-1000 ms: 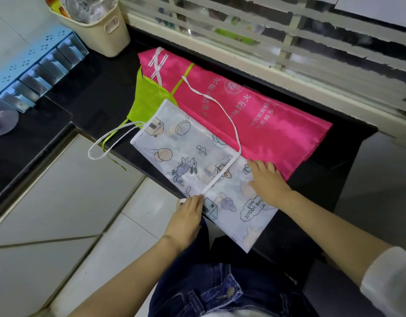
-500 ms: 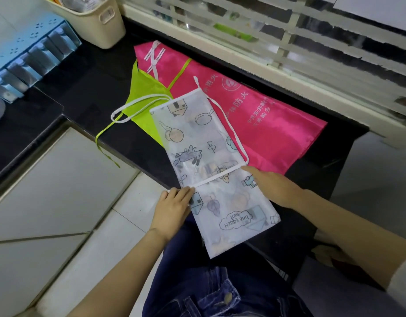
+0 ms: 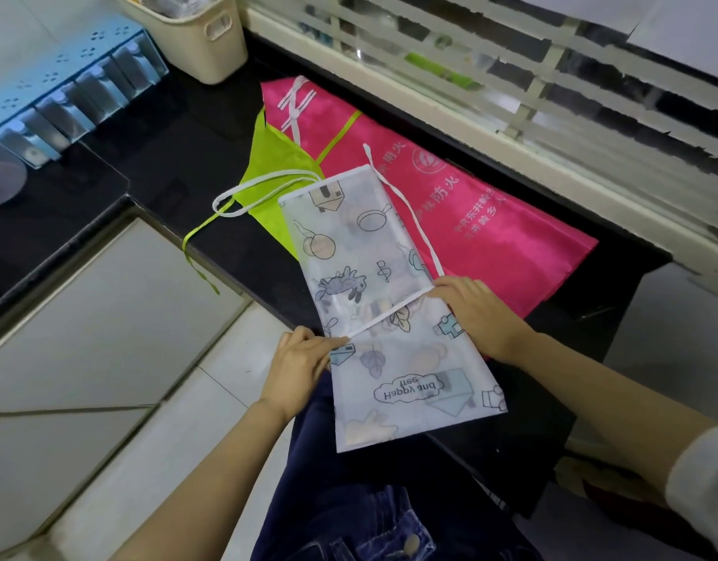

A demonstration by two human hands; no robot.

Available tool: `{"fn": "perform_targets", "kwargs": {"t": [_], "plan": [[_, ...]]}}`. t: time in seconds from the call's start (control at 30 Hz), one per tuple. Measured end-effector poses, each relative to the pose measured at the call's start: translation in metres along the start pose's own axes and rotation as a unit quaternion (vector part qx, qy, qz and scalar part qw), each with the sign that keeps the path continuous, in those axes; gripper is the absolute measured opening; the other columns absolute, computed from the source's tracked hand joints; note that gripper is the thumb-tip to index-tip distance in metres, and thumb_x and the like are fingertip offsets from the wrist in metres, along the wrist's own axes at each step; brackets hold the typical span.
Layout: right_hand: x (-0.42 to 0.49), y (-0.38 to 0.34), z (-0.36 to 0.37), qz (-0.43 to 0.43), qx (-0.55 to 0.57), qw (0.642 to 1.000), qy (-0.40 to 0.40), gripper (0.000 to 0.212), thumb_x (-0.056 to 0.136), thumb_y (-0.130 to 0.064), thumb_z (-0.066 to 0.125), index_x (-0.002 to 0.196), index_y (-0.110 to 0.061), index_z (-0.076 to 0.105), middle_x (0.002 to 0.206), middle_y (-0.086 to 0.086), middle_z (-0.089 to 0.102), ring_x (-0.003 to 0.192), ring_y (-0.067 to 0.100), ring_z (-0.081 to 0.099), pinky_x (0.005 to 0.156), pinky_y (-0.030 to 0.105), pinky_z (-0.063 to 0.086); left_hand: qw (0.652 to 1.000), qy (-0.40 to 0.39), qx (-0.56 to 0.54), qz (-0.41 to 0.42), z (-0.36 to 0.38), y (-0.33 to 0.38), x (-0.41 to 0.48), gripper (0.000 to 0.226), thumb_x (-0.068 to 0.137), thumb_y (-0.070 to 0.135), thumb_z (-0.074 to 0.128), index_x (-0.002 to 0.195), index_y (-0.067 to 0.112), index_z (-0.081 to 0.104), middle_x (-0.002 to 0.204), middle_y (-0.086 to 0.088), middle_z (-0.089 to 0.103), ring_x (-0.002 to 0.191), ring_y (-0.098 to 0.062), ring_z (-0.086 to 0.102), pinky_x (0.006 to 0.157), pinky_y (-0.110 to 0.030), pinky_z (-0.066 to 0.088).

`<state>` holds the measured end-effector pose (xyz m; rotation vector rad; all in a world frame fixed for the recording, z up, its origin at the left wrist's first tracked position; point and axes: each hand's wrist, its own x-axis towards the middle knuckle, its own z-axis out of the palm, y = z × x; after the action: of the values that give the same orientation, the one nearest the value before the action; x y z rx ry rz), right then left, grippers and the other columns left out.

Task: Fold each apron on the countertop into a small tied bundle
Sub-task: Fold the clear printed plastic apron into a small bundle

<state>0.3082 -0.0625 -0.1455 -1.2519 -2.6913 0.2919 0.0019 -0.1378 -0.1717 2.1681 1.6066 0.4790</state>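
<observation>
A white translucent apron [image 3: 361, 257] with cartoon prints lies folded into a long strip on the black countertop [image 3: 211, 115], its near end hanging over the edge. Its white straps [image 3: 260, 188] trail to the left and along its right side. My left hand [image 3: 300, 358] touches the strip's left edge with straight fingers. My right hand [image 3: 474, 309] lies flat on its right edge, at the white band crossing the strip. Beneath it lie a pink apron [image 3: 491, 220] with white print and a lime green apron [image 3: 272, 164].
A beige bin [image 3: 195, 38] and a blue compartment rack [image 3: 66, 91] stand at the back left. A barred window [image 3: 511, 74] runs along the far side. The counter drops to a white tiled floor [image 3: 86, 358] on the left.
The white apron has been swung from lying diagonally to pointing away from me, and pulled nearer. Both hands stayed on its edges at the white band.
</observation>
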Motion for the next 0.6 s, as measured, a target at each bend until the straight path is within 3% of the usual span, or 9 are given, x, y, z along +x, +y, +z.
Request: {"fn": "perform_targets", "kwargs": {"t": [0.07,0.13,0.2,0.27,0.3,0.33,0.4,0.47,0.6], "plan": [[0.009,-0.001,-0.001,0.032,0.083,0.996,0.009,0.056,0.081,-0.015,0.069,0.130,-0.014,0.042,0.132,0.007,0.052,0.122,0.017,0.041,0.101,0.027,0.027,0.999,-0.001,-0.015,-0.041,0.001,-0.006,0.001,0.042,0.098,0.042,0.032,0.117,0.027,0.067,0.090,0.003,0.061,0.086,-0.014,0.041,0.082,-0.006,0.024],[0.018,0.005,-0.002,0.040,0.088,0.995,-0.029,0.051,0.083,-0.003,0.063,0.131,-0.017,0.051,0.136,-0.004,0.048,0.132,0.012,0.034,0.105,0.023,0.017,0.995,-0.014,-0.051,-0.084,0.000,-0.010,0.005,0.028,0.097,0.023,0.047,0.116,0.031,0.066,0.092,0.002,0.054,0.091,-0.018,0.040,0.085,-0.003,0.023],[0.028,0.007,-0.005,0.007,0.093,0.993,-0.070,0.048,0.076,0.011,0.055,0.114,-0.016,0.066,0.128,-0.004,0.059,0.128,0.014,0.041,0.105,0.023,0.020,0.984,-0.036,-0.113,-0.136,-0.005,-0.010,0.010,0.024,0.093,0.015,0.058,0.110,0.028,0.069,0.093,0.005,0.050,0.091,-0.013,0.035,0.086,-0.003,0.025],[0.038,0.005,-0.010,0.075,0.152,0.981,-0.090,0.023,0.084,0.000,0.057,0.078,-0.019,0.068,0.086,-0.013,0.071,0.095,0.001,0.062,0.090,0.013,0.036,0.964,-0.040,-0.186,-0.185,-0.010,-0.013,0.016,0.015,0.092,0.018,0.058,0.085,0.013,0.071,0.081,0.003,0.054,0.080,-0.009,0.039,0.084,-0.017,0.036],[0.043,0.005,-0.008,0.119,0.179,0.971,-0.108,0.033,0.091,-0.009,0.058,0.061,-0.024,0.055,0.059,-0.015,0.061,0.066,-0.004,0.057,0.070,0.013,0.039,0.953,-0.030,-0.210,-0.218,-0.013,-0.012,0.021,0.030,0.095,0.019,0.054,0.071,0.004,0.065,0.072,-0.005,0.056,0.071,-0.008,0.040,0.078,-0.026,0.039],[0.049,0.003,-0.007,0.155,0.196,0.960,-0.128,0.044,0.094,-0.018,0.058,0.053,-0.023,0.040,0.047,-0.010,0.045,0.050,0.002,0.044,0.057,0.021,0.034,0.940,-0.019,-0.233,-0.250,-0.016,-0.011,0.025,0.041,0.098,0.020,0.048,0.066,-0.003,0.058,0.069,-0.014,0.057,0.066,-0.009,0.040,0.075,-0.027,0.039],[0.060,0.003,-0.001,0.220,0.203,0.943,-0.145,0.050,0.095,-0.028,0.055,0.053,-0.017,0.029,0.050,-0.004,0.031,0.050,0.009,0.028,0.053,0.031,0.023,0.908,0.015,-0.299,-0.294,-0.021,-0.006,0.032,0.048,0.101,0.020,0.041,0.065,-0.009,0.054,0.067,-0.019,0.058,0.064,-0.009,0.044,0.068,-0.019,0.039],[0.071,0.004,0.004,0.256,0.205,0.932,-0.157,0.050,0.096,-0.032,0.051,0.055,-0.016,0.027,0.053,-0.002,0.029,0.054,0.014,0.030,0.052,0.031,0.022,0.878,0.029,-0.354,-0.322,-0.025,-0.005,0.038,0.051,0.102,0.023,0.039,0.064,-0.007,0.055,0.062,-0.006,0.057,0.065,-0.009,0.049,0.066,-0.017,0.041],[0.086,0.003,0.006,0.287,0.161,0.929,-0.168,0.046,0.099,-0.033,0.044,0.057,-0.017,0.031,0.058,-0.003,0.036,0.067,0.021,0.041,0.063,0.031,0.026,0.896,-0.003,-0.327,-0.300,-0.023,-0.010,0.043,0.035,0.091,0.029,0.060,0.074,-0.002,0.060,0.071,-0.009,0.059,0.076,-0.011,0.045,0.067,-0.014,0.038]]}}
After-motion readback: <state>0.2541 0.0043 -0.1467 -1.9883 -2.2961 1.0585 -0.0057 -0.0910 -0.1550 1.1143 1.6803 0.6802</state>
